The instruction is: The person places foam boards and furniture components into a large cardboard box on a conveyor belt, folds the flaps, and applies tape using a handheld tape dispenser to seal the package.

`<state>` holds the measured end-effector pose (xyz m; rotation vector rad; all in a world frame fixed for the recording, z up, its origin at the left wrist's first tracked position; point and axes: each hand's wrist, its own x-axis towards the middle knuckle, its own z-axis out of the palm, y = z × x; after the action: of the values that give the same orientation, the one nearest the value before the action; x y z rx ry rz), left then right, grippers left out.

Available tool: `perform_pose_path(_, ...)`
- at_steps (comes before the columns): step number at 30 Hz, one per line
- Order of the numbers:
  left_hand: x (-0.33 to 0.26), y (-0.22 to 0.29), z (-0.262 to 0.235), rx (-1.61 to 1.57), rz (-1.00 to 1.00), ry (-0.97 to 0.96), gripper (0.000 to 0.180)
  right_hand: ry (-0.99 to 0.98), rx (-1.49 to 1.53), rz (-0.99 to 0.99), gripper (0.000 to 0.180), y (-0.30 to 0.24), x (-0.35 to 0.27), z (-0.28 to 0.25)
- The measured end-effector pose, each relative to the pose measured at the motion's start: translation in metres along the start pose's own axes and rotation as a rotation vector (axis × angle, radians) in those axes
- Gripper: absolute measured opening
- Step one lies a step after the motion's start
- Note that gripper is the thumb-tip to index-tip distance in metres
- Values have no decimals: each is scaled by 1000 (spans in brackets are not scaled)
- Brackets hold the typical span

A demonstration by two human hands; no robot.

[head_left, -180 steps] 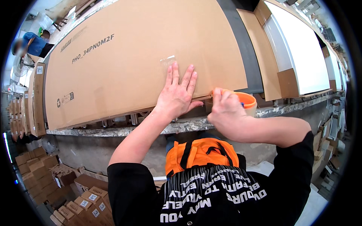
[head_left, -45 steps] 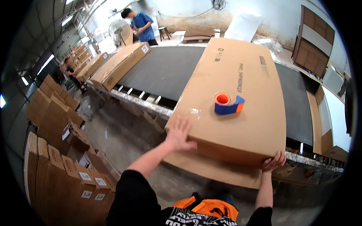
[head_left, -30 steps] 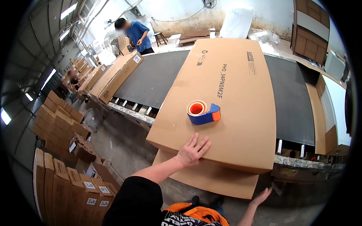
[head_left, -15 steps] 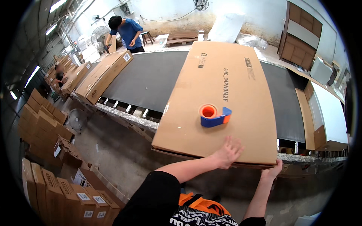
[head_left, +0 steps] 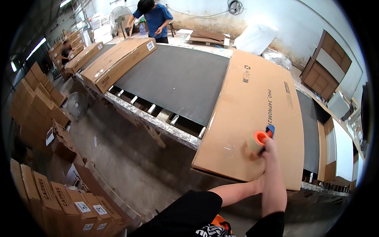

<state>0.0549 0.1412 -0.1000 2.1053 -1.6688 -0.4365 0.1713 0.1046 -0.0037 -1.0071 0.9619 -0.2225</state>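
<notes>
A large flat cardboard carton (head_left: 244, 106) lies in front of me across the conveyor. My right hand (head_left: 270, 147) is wrapped round the handle of a tape dispenser (head_left: 271, 130), which has a blue body and a roll with an orange core. The dispenser is just over the carton's top, and the roll is partly smeared by motion. My left hand (head_left: 259, 183) is at the carton's near edge. My right forearm crosses in front of it, so its fingers are hidden.
The dark conveyor belt (head_left: 173, 79) runs left to right. Another closed carton (head_left: 118, 63) lies on it, with a co-worker in a blue shirt (head_left: 158, 19) behind. White panels in an opened carton (head_left: 341, 150) stand at the right. Cartons (head_left: 59, 201) are stacked lower left.
My right hand has left the carton's near right corner and picked up the tape dispenser. My left hand has drawn back toward the near edge. The view has shifted, moving the carton right.
</notes>
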Motion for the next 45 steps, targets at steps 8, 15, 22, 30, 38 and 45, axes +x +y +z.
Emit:
perform_pose_path(8,-9,16,-39,429,142,132,99,258,-1053,-743,66,-92,-89,-244)
perform_pose_path(15,-24,0,-55,442,81,24,94,189,-1766,-554,31,-45,-88,-276)
perform_pose_path(22,-29,8,-64,474,69,-9,95,253,-1847,-255,30,40,-124,-254)
perform_pose_path(30,-37,-8,-69,382,152,43,97,254,-1980,-274,37,157,-100,-245)
perform_pose_path(38,-251,-144,-200,517,-39,18,98,428,-1473,-516,40,174,-252,-172)
perform_pose_path(45,-264,-200,-175,277,55,294,113,262,-1543,-524,42,-3,-204,133)
